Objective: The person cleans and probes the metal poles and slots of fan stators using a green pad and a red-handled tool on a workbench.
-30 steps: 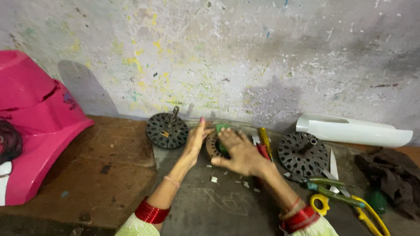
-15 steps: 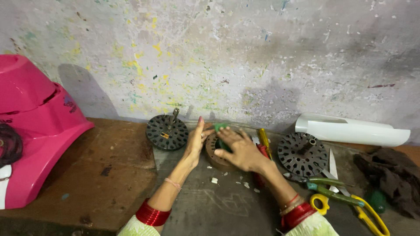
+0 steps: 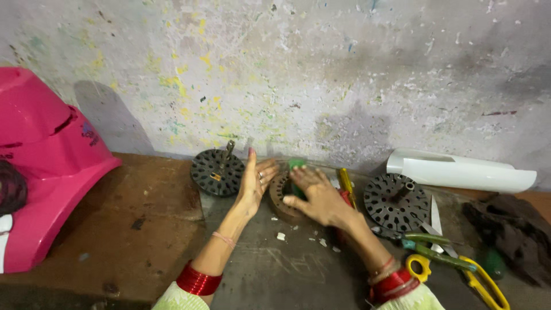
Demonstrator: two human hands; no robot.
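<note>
Brown ring core (image 3: 282, 202) sits between hands; left hand (image 3: 255, 182) open flat against it, right hand (image 3: 317, 195) cupped over, grip unclear.

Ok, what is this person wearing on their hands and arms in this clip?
Both hands are bare, with no gloves. The left hand has a ring on one finger and a thin thread band at the wrist, with a stack of red bangles further up the forearm. The right hand has red bangles too, with lighter bands beside them. Pale, cream-coloured sleeves show at the bottom edge.
</note>
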